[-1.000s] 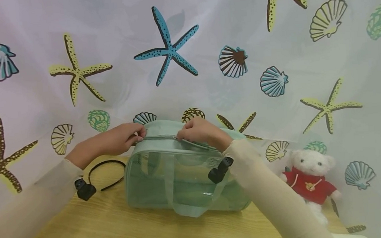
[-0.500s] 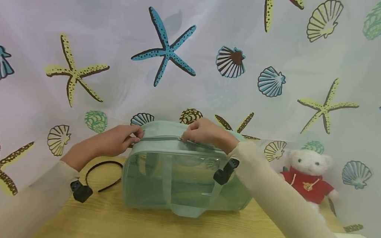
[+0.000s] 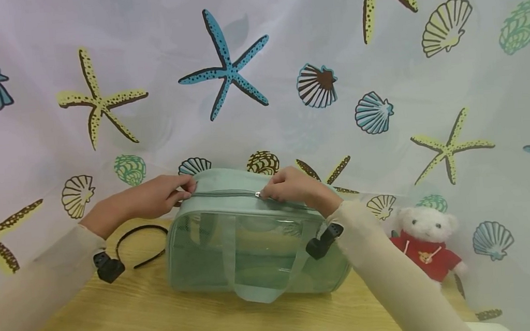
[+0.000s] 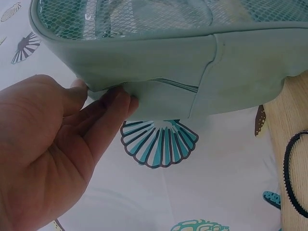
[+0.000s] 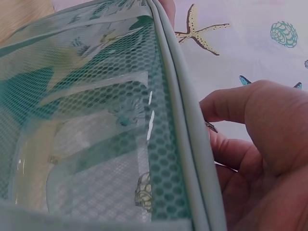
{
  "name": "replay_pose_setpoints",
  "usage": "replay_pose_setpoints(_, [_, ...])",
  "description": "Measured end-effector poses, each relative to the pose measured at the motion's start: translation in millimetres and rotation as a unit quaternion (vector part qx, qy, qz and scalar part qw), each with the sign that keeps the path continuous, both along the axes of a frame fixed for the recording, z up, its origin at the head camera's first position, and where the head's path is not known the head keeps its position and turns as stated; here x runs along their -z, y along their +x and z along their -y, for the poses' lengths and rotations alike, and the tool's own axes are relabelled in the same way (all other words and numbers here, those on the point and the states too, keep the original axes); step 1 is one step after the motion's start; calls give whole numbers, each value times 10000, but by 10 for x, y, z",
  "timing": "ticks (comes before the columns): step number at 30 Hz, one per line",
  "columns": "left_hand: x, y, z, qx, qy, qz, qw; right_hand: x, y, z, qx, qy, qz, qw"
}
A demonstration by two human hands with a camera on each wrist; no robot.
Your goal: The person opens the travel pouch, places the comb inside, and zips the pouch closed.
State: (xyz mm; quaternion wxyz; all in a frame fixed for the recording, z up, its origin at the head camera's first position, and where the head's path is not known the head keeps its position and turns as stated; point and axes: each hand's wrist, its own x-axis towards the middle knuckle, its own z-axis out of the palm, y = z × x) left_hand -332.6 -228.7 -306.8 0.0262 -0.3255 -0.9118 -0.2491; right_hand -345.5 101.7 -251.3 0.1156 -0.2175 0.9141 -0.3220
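Observation:
A mint-green see-through bag (image 3: 229, 181) with mesh sides stands on the wooden table, its zipper running along the top. At the bag's left end, the thumb and fingers of my left hand (image 3: 162, 195) pinch the fabric beside the zipper. My right hand (image 3: 297, 188) pinches the zipper pull; the silver slider (image 3: 258, 194) shows at its fingertips, near the middle of the top. In the right wrist view, a bit of the metal zipper pull (image 5: 211, 126) sticks out between thumb and finger. One handle (image 3: 258, 294) hangs down the bag's front.
A black headband (image 3: 141, 227) lies on the table (image 3: 203, 326) to the left of the bag. To the right sits a white teddy bear (image 3: 427, 256) in a red hoodie, partly behind my right sleeve. A curtain (image 3: 159, 127) printed with shells and starfish hangs behind.
My right hand has drawn the zipper slider to the right along the bag's top. My left hand keeps its hold at the bag's left end. The whole head view has shifted slightly.

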Motion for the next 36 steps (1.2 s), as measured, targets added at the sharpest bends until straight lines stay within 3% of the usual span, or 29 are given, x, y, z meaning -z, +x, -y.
replay_pose_setpoints(16, [-38,2,-5,-57,-29,34,10000,-30,0,-289,159,73,51,9998])
replay_pose_setpoints(36, [19,-49,12,-5,-63,72,10000,-57,86,-575,302,105,114,9994])
